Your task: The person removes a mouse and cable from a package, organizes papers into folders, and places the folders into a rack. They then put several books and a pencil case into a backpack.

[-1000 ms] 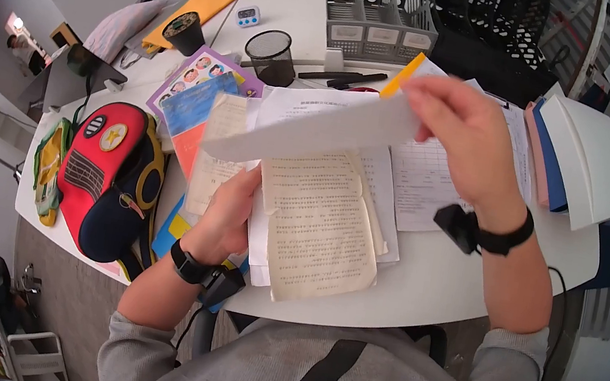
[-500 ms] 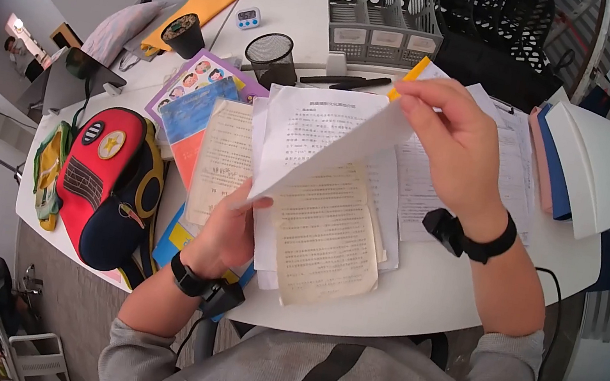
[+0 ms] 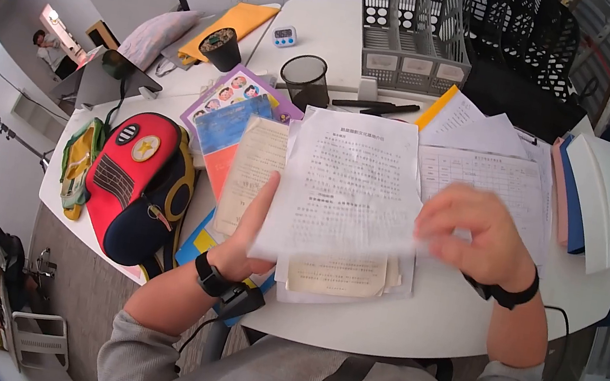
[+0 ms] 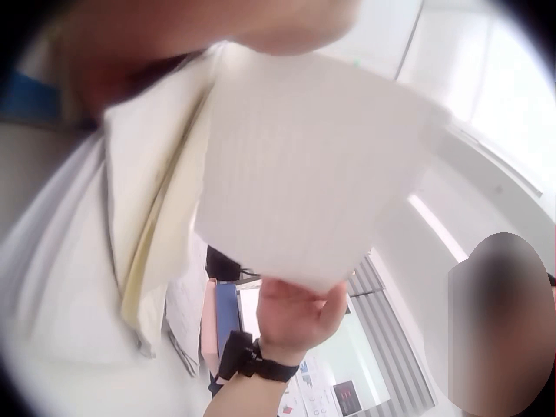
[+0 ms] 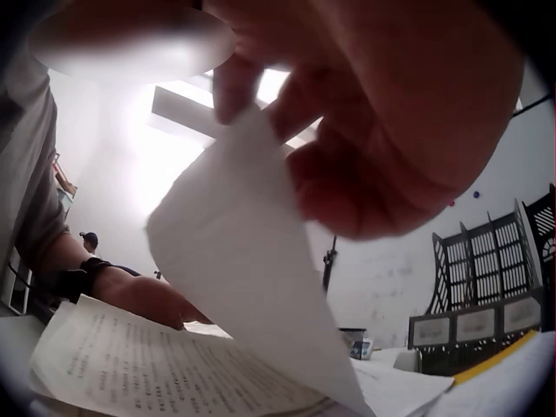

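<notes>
A white printed sheet lies over a stack of papers in the middle of the head view, its near edge blurred and raised. My right hand pinches this sheet near its lower right corner; the right wrist view shows the corner between finger and thumb. At the left edge my left hand grips the stack, thumb up along the margin. Below the sheet, yellowed printed pages stick out toward the person. In the left wrist view, the sheet's pale back stands apart from the other pages.
Left of the stack lie another yellowed paper, coloured booklets and a red-and-navy bag. A mesh pen cup, black pens and a grey file rack stand behind. To the right are printed forms and folders.
My right hand has brought the lifted sheet down toward the person, so its printed face now covers most of the yellowed pages. The left hand stays at the stack's left edge.
</notes>
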Demonstrator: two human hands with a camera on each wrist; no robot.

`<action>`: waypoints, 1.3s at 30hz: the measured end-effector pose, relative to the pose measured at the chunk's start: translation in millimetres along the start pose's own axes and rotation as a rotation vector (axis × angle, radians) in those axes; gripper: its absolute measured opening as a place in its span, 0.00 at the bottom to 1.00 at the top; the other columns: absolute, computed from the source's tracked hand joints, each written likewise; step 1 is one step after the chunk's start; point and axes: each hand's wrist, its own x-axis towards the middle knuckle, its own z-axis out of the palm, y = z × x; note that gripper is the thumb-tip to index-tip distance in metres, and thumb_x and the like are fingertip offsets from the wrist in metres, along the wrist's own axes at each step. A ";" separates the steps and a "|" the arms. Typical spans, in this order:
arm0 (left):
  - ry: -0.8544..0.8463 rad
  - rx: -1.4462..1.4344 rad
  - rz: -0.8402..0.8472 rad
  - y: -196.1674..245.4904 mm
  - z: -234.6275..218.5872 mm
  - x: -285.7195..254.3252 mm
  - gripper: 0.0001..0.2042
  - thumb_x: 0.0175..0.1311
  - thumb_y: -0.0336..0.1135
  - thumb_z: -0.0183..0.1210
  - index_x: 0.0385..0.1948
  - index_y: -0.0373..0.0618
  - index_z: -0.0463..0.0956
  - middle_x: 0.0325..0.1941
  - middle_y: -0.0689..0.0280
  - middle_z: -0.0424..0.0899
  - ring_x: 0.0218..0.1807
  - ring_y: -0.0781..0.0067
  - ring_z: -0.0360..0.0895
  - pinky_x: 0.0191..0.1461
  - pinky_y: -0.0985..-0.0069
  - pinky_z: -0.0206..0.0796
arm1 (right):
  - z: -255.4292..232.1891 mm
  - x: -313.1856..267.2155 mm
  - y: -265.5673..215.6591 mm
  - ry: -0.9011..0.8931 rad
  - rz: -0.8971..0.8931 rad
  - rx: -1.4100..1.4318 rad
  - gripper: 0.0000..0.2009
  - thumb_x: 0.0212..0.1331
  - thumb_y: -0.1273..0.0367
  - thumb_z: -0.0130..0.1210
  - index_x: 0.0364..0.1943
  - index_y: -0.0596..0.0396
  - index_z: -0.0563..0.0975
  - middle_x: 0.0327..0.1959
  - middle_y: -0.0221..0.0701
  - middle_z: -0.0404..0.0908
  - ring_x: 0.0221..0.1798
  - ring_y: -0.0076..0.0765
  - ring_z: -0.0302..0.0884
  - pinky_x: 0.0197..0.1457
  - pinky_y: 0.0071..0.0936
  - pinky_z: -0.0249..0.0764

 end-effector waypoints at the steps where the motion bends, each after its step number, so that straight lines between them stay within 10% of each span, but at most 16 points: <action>1: -0.058 -0.068 -0.105 7.5 -1.7 -4.0 0.29 0.78 0.53 0.45 0.66 0.35 0.64 0.65 0.51 0.75 0.63 0.57 0.77 0.69 0.59 0.69 | -6.1 -10.5 5.1 0.001 -0.007 -0.002 0.10 0.64 0.70 0.60 0.47 0.57 0.84 0.41 0.29 0.85 0.41 0.22 0.78 0.43 0.20 0.72; 3: -0.165 -0.210 -0.242 11.7 0.0 -7.9 0.24 0.78 0.43 0.48 0.66 0.33 0.64 0.67 0.51 0.74 0.64 0.57 0.77 0.69 0.59 0.69 | -8.3 -28.5 18.1 -0.096 0.580 0.298 0.16 0.65 0.65 0.61 0.52 0.59 0.82 0.46 0.32 0.85 0.44 0.25 0.80 0.46 0.22 0.74; 9: -0.002 0.243 -0.106 1.3 9.4 -11.2 0.22 0.70 0.23 0.51 0.65 0.33 0.64 0.65 0.52 0.75 0.63 0.58 0.77 0.68 0.61 0.70 | 16.2 -38.1 35.3 0.135 0.995 0.265 0.33 0.67 0.59 0.61 0.69 0.66 0.64 0.55 0.42 0.80 0.51 0.30 0.79 0.52 0.29 0.76; 16: -0.198 0.415 0.271 -2.8 11.5 -35.4 0.20 0.71 0.22 0.52 0.64 0.39 0.68 0.64 0.59 0.77 0.64 0.63 0.76 0.68 0.62 0.67 | 40.3 -40.9 38.6 0.431 0.725 0.719 0.40 0.63 0.63 0.65 0.74 0.62 0.56 0.67 0.41 0.70 0.67 0.38 0.68 0.69 0.31 0.66; 19: -0.318 0.529 0.432 -10.9 8.1 -42.6 0.19 0.71 0.22 0.52 0.63 0.39 0.70 0.63 0.61 0.77 0.64 0.67 0.74 0.68 0.65 0.64 | 45.9 -34.6 31.9 0.465 0.276 0.649 0.34 0.59 0.69 0.67 0.68 0.60 0.64 0.64 0.36 0.74 0.68 0.33 0.67 0.71 0.34 0.64; 31: -0.277 0.796 0.720 -29.3 5.2 -72.0 0.21 0.64 0.28 0.65 0.59 0.38 0.75 0.53 0.62 0.83 0.54 0.72 0.78 0.60 0.74 0.70 | 84.5 -49.4 -25.0 0.519 0.109 0.317 0.26 0.55 0.77 0.68 0.60 0.60 0.74 0.54 0.33 0.81 0.56 0.28 0.77 0.61 0.31 0.73; 33: -0.315 0.743 0.666 -16.7 12.9 -77.6 0.20 0.63 0.28 0.66 0.57 0.38 0.76 0.52 0.62 0.84 0.53 0.71 0.79 0.59 0.74 0.70 | 73.4 -54.0 -18.7 0.309 0.041 0.088 0.24 0.57 0.77 0.66 0.59 0.60 0.75 0.54 0.33 0.82 0.56 0.28 0.77 0.59 0.31 0.73; 36: -0.312 0.731 0.543 -17.1 1.9 -83.8 0.16 0.63 0.27 0.65 0.53 0.38 0.79 0.49 0.64 0.85 0.51 0.70 0.80 0.55 0.74 0.71 | 96.7 -49.0 -32.3 0.533 0.178 0.416 0.20 0.60 0.77 0.63 0.57 0.60 0.76 0.52 0.33 0.82 0.54 0.28 0.78 0.58 0.31 0.74; 39: -0.129 0.946 0.790 -34.9 -27.4 -68.7 0.17 0.63 0.25 0.64 0.54 0.38 0.77 0.51 0.64 0.84 0.51 0.69 0.80 0.56 0.72 0.71 | 105.9 -43.8 -48.6 0.495 0.292 0.354 0.19 0.63 0.68 0.64 0.56 0.61 0.77 0.49 0.33 0.84 0.51 0.29 0.79 0.57 0.28 0.74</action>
